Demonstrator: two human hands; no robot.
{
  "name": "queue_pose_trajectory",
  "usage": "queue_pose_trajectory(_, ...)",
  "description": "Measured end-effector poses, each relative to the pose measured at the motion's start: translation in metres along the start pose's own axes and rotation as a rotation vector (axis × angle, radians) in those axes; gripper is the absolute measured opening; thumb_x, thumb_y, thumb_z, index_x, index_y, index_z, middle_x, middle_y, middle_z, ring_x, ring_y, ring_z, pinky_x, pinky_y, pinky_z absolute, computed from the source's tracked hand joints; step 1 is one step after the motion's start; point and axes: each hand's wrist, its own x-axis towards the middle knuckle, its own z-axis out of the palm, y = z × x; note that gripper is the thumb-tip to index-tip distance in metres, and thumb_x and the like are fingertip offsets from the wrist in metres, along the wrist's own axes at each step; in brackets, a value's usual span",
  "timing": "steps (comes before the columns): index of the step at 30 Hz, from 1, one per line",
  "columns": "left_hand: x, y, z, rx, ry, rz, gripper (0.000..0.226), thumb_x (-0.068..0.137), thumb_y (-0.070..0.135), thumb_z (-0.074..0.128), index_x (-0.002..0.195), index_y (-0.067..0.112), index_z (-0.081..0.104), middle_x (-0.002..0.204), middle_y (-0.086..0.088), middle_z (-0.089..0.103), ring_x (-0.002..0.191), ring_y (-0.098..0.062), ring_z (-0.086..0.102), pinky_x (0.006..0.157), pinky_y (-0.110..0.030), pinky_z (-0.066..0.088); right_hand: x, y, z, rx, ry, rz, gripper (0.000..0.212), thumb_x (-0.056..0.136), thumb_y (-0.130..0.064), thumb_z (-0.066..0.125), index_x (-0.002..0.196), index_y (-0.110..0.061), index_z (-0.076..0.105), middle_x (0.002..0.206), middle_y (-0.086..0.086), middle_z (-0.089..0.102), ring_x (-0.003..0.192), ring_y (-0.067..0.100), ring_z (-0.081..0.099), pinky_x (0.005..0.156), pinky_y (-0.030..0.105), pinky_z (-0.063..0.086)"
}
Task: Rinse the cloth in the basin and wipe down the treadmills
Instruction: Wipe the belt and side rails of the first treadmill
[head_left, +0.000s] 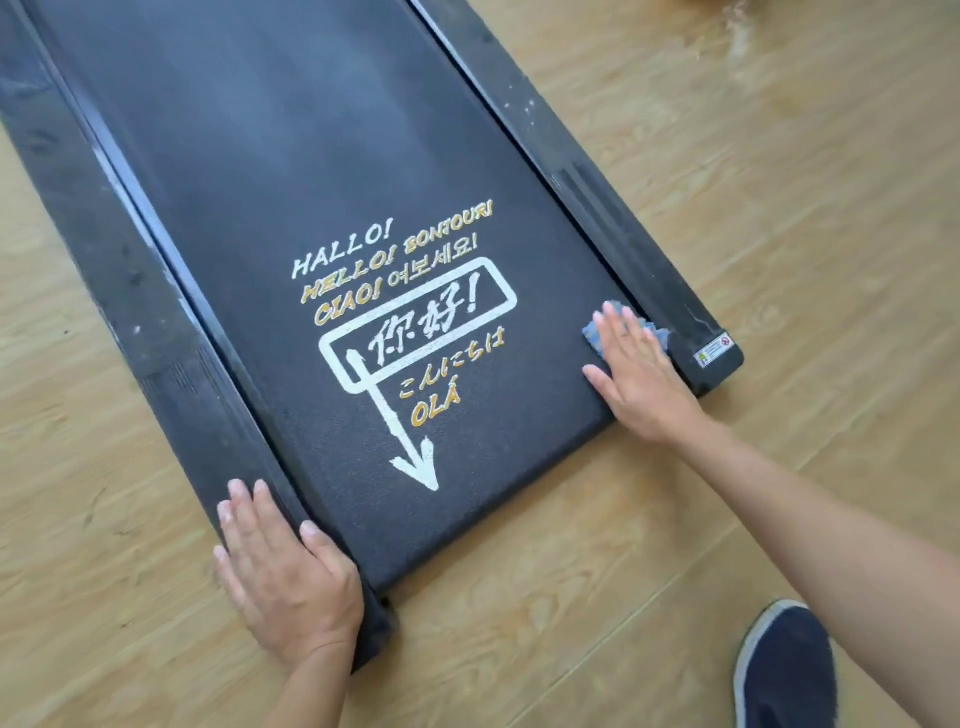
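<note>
Wood-look floor under a black treadmill. Right hand, fingers straight, presses a blue cloth at 3 o'clock; left hand lies flat on its rail at 7.

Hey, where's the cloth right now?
In the head view, the blue cloth lies under the right hand at the right edge of the treadmill belt, beside the side rail.

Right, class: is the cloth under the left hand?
No, the cloth lies under the right hand on the belt; the left hand rests on the side rail.
</note>
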Motion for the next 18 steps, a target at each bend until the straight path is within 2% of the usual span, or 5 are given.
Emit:
queue_pose_trajectory(3, 0.001, -0.001, 0.000, 0.020, -0.005, 0.001, 0.067, 0.100, 0.025, 0.037, 0.164, 0.010, 0.033, 0.177, -0.006, 0.022, 0.164, -0.028, 0.020, 0.132, -0.053, 0.014, -0.001, -0.018, 0.015, 0.140, 0.121, 0.079, 0.062, 0.112, -0.037, 0.029, 0.167, -0.020, 0.007, 0.174, -0.007, -0.004, 0.159, 0.010, -0.013, 0.130, 0.040, -0.003)
queue_pose_trajectory(6, 0.000, 0.001, 0.001, 0.018, -0.020, -0.003, 0.066, 0.100, 0.025, 0.037, 0.164, 0.009, 0.034, 0.177, -0.006, 0.024, 0.164, -0.028, 0.020, 0.132, -0.052, 0.014, -0.014, -0.062, 0.033, 0.267, 0.303, 0.253, 0.059, 0.106, -0.021, 0.040, 0.163, -0.019, 0.026, 0.172, -0.003, 0.017, 0.160, 0.019, 0.009, 0.127, 0.041, 0.009)
queue_pose_trajectory(10, -0.002, 0.003, -0.002, 0.018, -0.044, -0.037, 0.066, 0.099, 0.024, 0.038, 0.163, 0.010, 0.035, 0.176, -0.005, 0.025, 0.163, -0.027, 0.021, 0.130, -0.056, 0.021, -0.038, -0.116, 0.045, 0.313, 0.416, 0.268, 0.064, 0.087, 0.002, 0.059, 0.146, -0.022, 0.055, 0.145, 0.006, 0.042, 0.129, 0.031, 0.042, 0.108, 0.044, 0.036)
queue_pose_trajectory(14, 0.008, 0.017, -0.006, -0.003, -0.102, -0.076, 0.066, 0.099, 0.023, 0.038, 0.164, 0.012, 0.035, 0.177, -0.001, 0.023, 0.164, -0.023, 0.020, 0.127, -0.054, 0.025, -0.061, -0.122, 0.041, 0.425, 0.176, 0.213, 0.081, 0.079, 0.014, 0.049, 0.151, -0.023, 0.049, 0.124, 0.000, 0.045, 0.105, 0.021, 0.034, 0.100, 0.030, 0.033)
queue_pose_trajectory(18, 0.007, 0.017, -0.018, -0.026, -0.199, -0.120, 0.063, 0.105, 0.021, 0.037, 0.167, 0.020, 0.027, 0.179, 0.010, 0.009, 0.165, -0.011, 0.007, 0.122, -0.054, 0.031, -0.072, -0.133, 0.004, 0.436, -0.274, 0.057, 0.067, 0.083, 0.008, 0.047, 0.142, -0.023, 0.044, 0.110, -0.008, 0.050, 0.100, 0.021, 0.048, 0.080, 0.027, 0.044)
